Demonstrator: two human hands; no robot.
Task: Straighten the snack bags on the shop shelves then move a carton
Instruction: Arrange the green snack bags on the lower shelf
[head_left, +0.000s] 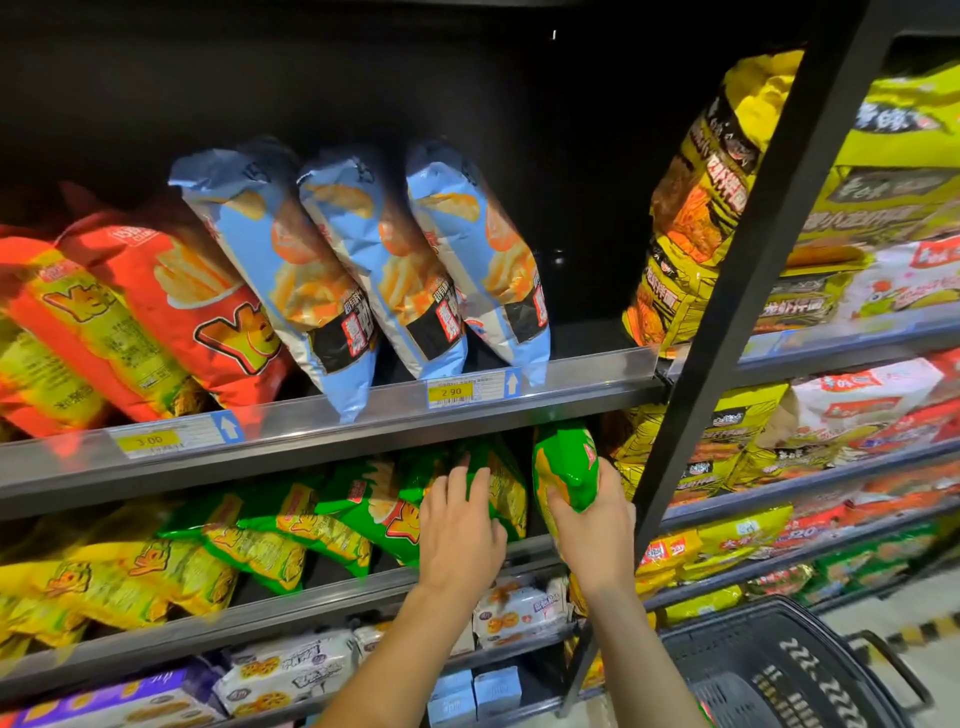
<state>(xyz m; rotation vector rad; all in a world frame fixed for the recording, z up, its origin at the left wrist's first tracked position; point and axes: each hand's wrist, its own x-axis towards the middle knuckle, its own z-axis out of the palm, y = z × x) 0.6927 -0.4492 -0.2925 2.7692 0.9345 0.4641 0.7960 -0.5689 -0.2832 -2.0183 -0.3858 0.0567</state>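
Where the glossy green puffed foil snack bag (563, 457) sits: right end of the middle grey metal shelf (322, 597), upright, just beside the black steel upright post (748, 312).
Right hand (592, 525): fingers and thumb curled round the bag's lower half, holding it.
Left hand (460, 525): fingers flat on the neighbouring green-and-yellow bags (384, 514); grips nothing.
Handling: probably light, air-filled, slick film, crushable contents.
Hold point: sides or sealed edge; squeeze gently.
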